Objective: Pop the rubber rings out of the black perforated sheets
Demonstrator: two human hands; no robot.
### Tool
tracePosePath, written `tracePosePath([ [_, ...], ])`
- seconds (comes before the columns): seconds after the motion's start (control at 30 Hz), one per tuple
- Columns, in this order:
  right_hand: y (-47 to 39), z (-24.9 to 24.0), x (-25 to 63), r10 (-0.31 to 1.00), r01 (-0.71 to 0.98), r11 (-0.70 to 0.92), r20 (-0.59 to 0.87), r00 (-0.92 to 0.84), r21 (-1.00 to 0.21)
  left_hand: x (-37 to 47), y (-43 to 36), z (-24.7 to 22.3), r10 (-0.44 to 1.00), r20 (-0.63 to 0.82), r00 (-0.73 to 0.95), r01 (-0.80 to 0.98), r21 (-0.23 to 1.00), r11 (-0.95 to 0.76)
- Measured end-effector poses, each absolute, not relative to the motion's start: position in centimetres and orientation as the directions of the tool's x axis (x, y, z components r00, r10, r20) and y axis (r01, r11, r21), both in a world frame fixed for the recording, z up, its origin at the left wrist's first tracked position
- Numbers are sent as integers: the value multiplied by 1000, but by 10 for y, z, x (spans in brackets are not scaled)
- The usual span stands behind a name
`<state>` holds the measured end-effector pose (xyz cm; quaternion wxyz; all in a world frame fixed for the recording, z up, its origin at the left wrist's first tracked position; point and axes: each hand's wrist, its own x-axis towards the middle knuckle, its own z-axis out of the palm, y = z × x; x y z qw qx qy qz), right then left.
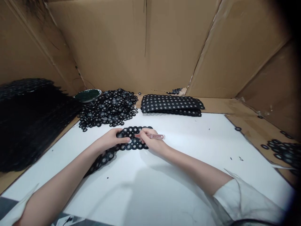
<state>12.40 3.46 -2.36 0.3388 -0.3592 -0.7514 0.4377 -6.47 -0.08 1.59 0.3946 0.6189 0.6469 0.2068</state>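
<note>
A strip of joined black rings with pale centres lies on the white board, its lower left part trailing beneath my left forearm. My left hand holds the strip's left side, thumb on top and fingers at its upper edge. Over the strip's right part, my right hand is closed around a slim reddish, partly clear tool. The tool's tip points left, to the middle of the strip, close to my left thumb. Whether the tip touches a ring is too small to tell.
Behind the strip are a heap of loose black rings, a green-filled dish and a folded ring sheet. A tall dark stack stands at left. More rings lie at right. Cardboard walls enclose the back.
</note>
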Motion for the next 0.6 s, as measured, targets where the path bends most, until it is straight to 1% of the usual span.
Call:
tracePosePath([
  [0.07,37,-24,120,844,236,359,206,-495,-903,-67,4,21,932,-354,80,636,738,226],
  [0.1,38,-25,118,854,233,338,193,-483,-912,-69,7,22,928,-364,74,662,714,227],
  [0.2,38,-28,116,872,218,281,154,-465,-935,-72,19,24,948,-298,107,763,637,114],
  [0.27,37,-29,115,870,232,304,170,-462,-924,-72,25,21,951,-274,143,793,607,56],
  [0.33,36,-30,114,853,251,359,207,-479,-899,-71,27,17,947,-287,144,788,612,65],
  [0.43,36,-31,112,823,263,413,234,-517,-872,-70,26,8,959,-267,91,767,634,104],
  [0.5,36,-32,111,838,272,378,202,-507,-885,-70,25,5,965,-256,63,757,643,121],
  [0.6,37,-34,112,867,265,315,162,-471,-911,-70,24,3,954,-290,79,710,688,150],
])
